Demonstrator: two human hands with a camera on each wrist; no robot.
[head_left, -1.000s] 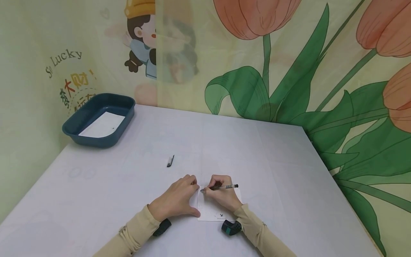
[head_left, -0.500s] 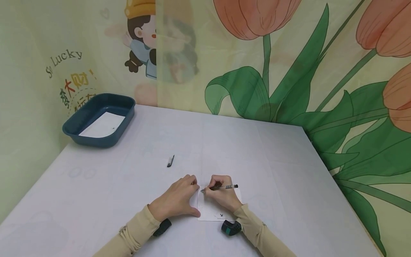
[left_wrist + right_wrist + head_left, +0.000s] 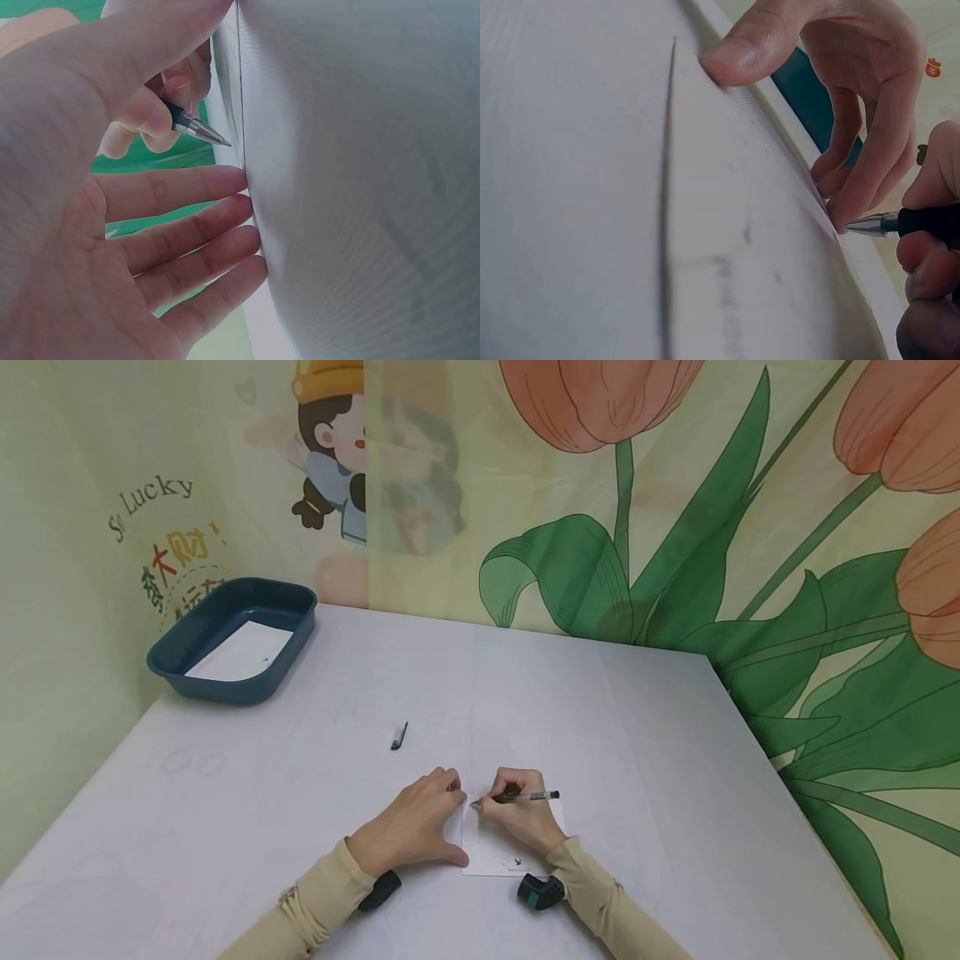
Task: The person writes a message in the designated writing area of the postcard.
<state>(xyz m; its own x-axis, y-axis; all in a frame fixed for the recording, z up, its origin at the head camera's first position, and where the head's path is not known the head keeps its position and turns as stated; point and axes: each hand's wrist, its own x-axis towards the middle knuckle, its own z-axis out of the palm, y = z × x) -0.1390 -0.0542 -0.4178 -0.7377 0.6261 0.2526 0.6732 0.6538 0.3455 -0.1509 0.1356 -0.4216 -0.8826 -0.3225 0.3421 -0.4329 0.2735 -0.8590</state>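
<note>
Left hand [image 3: 411, 823], spread, touches the left edge of the paper [image 3: 491, 852]; right hand [image 3: 525, 817] pinches the pen [image 3: 536, 796] above; paper seems light, slippery, best pinned at edges.

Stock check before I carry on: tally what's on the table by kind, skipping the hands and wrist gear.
Tub: 1, the blue tub
Paper: 2 visible, a sheet under the right hand and a tub sheet (can't tell if more lie beneath)
Pen: 1, the pen held in the right hand
Pen cap, by its look: 1
Total: 5
</note>
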